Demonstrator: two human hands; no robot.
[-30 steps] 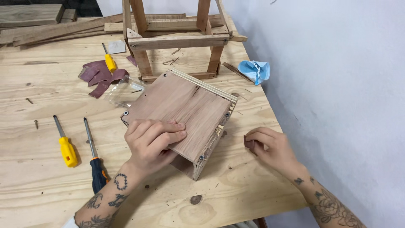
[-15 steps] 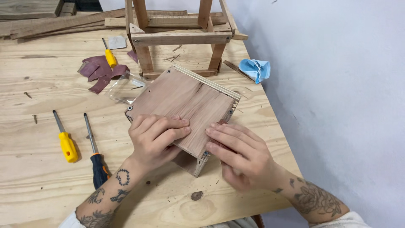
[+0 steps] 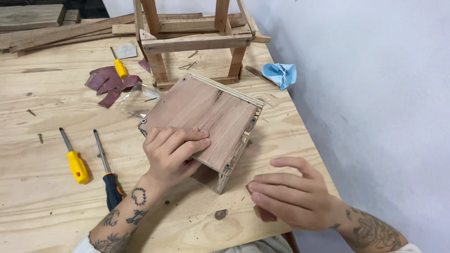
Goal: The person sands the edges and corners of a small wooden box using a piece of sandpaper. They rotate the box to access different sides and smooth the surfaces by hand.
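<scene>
Left hand (image 3: 171, 152) is pressed flat on the wooden box (image 3: 201, 122) sitting on the counter (image 3: 42, 187), no real grip, while the right hand (image 3: 290, 197) hovers loose just beside it.

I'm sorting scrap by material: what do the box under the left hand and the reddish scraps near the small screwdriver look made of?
The box looks like unfinished reddish-brown wood: visible grain, a crack in the top panel, pale plywood-like layered edges, screws at the corners. The left hand rests on it. The reddish scraps look like torn sandpaper, matte and curled, though that is less certain.
</scene>
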